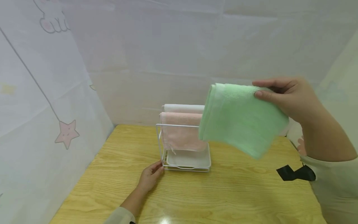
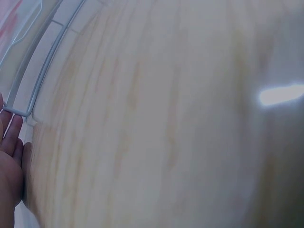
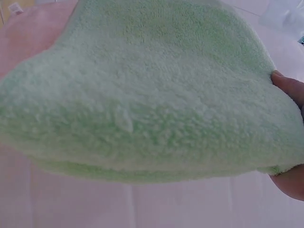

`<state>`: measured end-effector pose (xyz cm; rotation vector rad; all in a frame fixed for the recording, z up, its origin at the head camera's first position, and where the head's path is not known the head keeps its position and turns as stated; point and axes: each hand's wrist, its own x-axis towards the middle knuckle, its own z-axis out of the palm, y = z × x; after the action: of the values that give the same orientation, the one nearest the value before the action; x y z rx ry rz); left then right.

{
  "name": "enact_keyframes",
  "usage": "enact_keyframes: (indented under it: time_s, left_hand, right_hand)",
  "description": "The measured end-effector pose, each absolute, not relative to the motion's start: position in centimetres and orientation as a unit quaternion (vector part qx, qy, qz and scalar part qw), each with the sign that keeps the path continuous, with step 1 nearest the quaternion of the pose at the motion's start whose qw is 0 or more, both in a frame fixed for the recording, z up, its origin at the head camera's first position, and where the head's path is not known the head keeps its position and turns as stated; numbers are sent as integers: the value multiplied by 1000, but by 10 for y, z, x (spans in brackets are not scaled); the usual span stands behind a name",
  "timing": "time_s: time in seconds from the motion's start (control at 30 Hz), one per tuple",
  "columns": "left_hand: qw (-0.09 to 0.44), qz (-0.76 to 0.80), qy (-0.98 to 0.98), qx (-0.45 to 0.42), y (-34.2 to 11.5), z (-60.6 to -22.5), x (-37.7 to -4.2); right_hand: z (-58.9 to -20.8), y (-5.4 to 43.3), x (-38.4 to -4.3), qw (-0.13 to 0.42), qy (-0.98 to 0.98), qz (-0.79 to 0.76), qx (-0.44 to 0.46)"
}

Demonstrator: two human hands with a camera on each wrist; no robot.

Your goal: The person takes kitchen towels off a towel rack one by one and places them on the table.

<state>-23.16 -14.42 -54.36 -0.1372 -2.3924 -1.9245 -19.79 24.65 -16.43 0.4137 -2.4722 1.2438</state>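
A folded light green towel (image 1: 240, 115) hangs in the air from my right hand (image 1: 291, 96), pinched between thumb and fingers near its upper right edge. In the right wrist view the fluffy towel (image 3: 142, 95) fills most of the picture. To the left of it stands a white wire towel rack (image 1: 179, 125), with a pink towel (image 1: 183, 129) draped over one bar and a white towel (image 1: 183, 108) over the bar behind. My left hand (image 1: 150, 176) holds the rack's front left bottom corner; the left wrist view shows its fingertips (image 2: 12, 128) at the wire.
A white tray (image 1: 190, 158) lies in the base of the rack. The rack stands on a wood-grain table (image 1: 223, 193). Pale sheeting (image 1: 167, 46) rises behind the table and along its sides. A black bow-shaped piece (image 1: 296, 173) shows beside the right sleeve.
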Motion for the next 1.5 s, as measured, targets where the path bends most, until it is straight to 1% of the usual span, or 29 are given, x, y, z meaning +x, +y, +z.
enact_keyframes:
  time_s: [0.07, 0.23, 0.3, 0.47, 0.67, 0.73, 0.9, 1.13, 1.5]
  left_hand:
    - [36, -622, -780, -53, -145, -545, -231]
    - [63, -601, -792, -84, -148, -549, -232]
    - [63, -602, -792, -83, -148, -549, -233]
    - [37, -617, -784, -53, -145, -544, -233]
    - [26, -622, -781, -45, -143, -541, -231]
    - [25, -622, -782, -41, -143, -541, -232]
    - [22, -616, -786, -34, -145, -542, -233]
    - [26, -612, -790, -24, -148, -541, -231]
    - [22, -616, -787, -32, -150, -542, -230]
  right_hand:
    - [-171, 254, -196, 181, -873, 428, 150]
    - [-190, 270, -192, 183, -876, 423, 140]
    - [-197, 275, -191, 171, -880, 425, 125]
    - [-220, 286, -189, 123, -889, 434, 81]
    - [-257, 300, -189, 78, -896, 427, 88]
    - [-269, 302, -189, 76, -909, 401, 87]
    - [-298, 302, -187, 53, -922, 377, 74]
    - [-333, 297, -183, 56, -910, 404, 78]
    - [-376, 299, -178, 8, -902, 431, 25]
